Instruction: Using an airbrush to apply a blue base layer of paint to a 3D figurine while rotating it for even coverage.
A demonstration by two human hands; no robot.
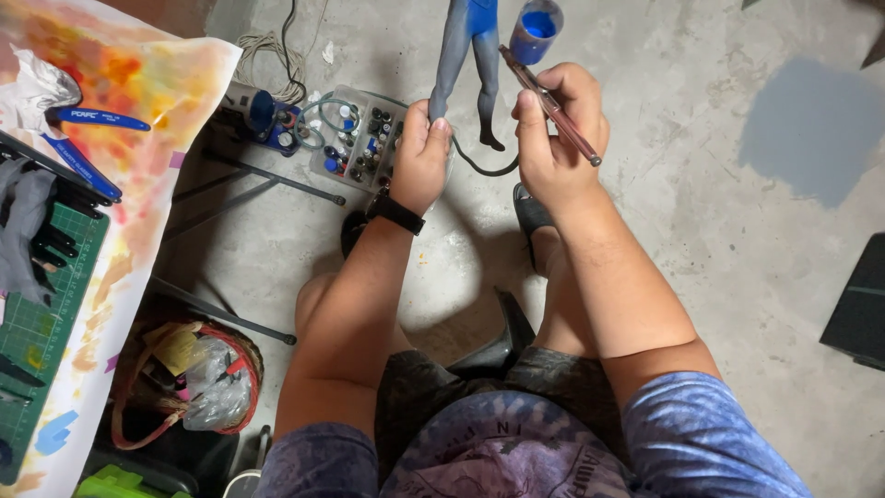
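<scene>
The left hand [422, 152] is closed around one leg of a grey-blue figure [467, 57], held out over the concrete floor [701, 231] above the knees. The right hand [551, 138] pinches a slim reddish airbrush [550, 106] like a pen, its blue paint cup [536, 29] just beside the figure's legs; a dark hose [484, 166] loops beneath. Good spraying here, I judge, calls for a steady left grip, fingers kept off wet paint, and the figure turned rather than the wrist. Beyond the left hand lies a clear tray of small bottles [359, 138]; to the far left a paint-stained surface [138, 120] carries blue-handled cutters [92, 118].
</scene>
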